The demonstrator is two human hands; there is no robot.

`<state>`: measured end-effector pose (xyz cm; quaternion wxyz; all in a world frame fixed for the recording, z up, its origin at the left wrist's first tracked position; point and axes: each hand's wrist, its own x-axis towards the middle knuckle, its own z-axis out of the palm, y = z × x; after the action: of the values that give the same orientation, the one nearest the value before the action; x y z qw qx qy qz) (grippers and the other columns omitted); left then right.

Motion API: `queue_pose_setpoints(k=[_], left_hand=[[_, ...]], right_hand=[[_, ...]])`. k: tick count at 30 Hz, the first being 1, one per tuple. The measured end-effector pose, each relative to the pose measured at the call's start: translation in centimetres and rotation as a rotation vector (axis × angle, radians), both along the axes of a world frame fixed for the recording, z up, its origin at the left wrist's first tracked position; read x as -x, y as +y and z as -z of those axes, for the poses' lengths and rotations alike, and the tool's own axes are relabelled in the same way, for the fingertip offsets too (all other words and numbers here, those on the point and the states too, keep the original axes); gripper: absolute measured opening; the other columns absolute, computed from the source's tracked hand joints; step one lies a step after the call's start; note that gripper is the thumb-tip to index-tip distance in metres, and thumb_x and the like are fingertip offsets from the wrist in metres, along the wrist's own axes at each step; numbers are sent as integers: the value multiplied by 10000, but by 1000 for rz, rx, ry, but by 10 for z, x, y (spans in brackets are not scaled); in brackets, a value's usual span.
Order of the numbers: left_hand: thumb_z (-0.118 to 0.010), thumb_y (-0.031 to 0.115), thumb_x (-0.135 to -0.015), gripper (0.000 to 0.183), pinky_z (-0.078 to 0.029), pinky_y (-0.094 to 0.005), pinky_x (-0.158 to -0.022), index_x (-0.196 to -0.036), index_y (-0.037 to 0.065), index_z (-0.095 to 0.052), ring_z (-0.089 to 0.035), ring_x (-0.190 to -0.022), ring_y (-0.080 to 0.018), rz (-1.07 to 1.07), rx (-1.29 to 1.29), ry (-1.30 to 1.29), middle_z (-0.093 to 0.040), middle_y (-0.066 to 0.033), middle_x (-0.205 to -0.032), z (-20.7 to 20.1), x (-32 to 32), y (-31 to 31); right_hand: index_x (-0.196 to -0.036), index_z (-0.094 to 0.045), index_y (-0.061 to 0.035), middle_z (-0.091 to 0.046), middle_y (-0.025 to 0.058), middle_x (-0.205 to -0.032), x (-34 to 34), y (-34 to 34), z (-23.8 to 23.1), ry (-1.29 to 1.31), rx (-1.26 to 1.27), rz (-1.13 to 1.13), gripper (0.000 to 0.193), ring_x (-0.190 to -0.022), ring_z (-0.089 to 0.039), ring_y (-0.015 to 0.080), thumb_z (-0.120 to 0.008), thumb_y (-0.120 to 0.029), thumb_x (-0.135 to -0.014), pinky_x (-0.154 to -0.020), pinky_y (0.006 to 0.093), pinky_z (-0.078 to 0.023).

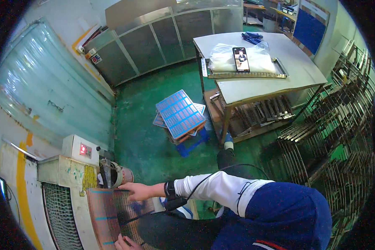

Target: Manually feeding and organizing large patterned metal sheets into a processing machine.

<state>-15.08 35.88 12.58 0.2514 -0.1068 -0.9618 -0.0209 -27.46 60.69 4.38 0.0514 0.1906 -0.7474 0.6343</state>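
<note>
A copper-toned panel with blue stripes (103,204) lies in front of a white machine, at the lower left. My right hand (136,191) reaches across from the right in a white sleeve with a black wrist strap. Its fingers hold the panel's far edge. At the bottom edge of the picture, my left hand (127,243) grips the near edge, partly cut off by the frame. The machine's control box (81,151) with a red lit display sits just beyond the panel. Beside it stands a whitish bucket (126,176).
Blue-and-white perforated panels (180,113) are stacked on a low blue stool (191,143). A white-topped table (275,85) bears a phone (241,59) and plastic-wrapped material. Metal racks (321,154) crowd the right. My dark-trousered leg (175,229) lies close to the panel.
</note>
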Motion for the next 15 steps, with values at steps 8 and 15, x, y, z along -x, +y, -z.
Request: queue_pose_setpoints(k=[8, 15], left_hand=[[-457, 329, -942, 353, -469, -450, -753, -1051, 46, -638, -574, -854, -345, -2, -60, 2, -604, -172, -942, -8, 7, 1], [-494, 320, -927, 346, -444, -474, -818, -1082, 44, -635, -555, -930, -361, 54, -32, 92, -589, -192, -1015, -15, 8, -4]], right_hand=[[-1362, -377, -50, -466, 180, -1247, -10, -3, 5, -25, 55, 61, 673, -963, -590, 271, -637, -108, -743, -833, 368, -482], [-1311, -430, -37, -502, 156, -1225, -3, -2, 3, -140, 146, -16, 610, -897, -610, 229, -653, -93, -747, -776, 342, -502]])
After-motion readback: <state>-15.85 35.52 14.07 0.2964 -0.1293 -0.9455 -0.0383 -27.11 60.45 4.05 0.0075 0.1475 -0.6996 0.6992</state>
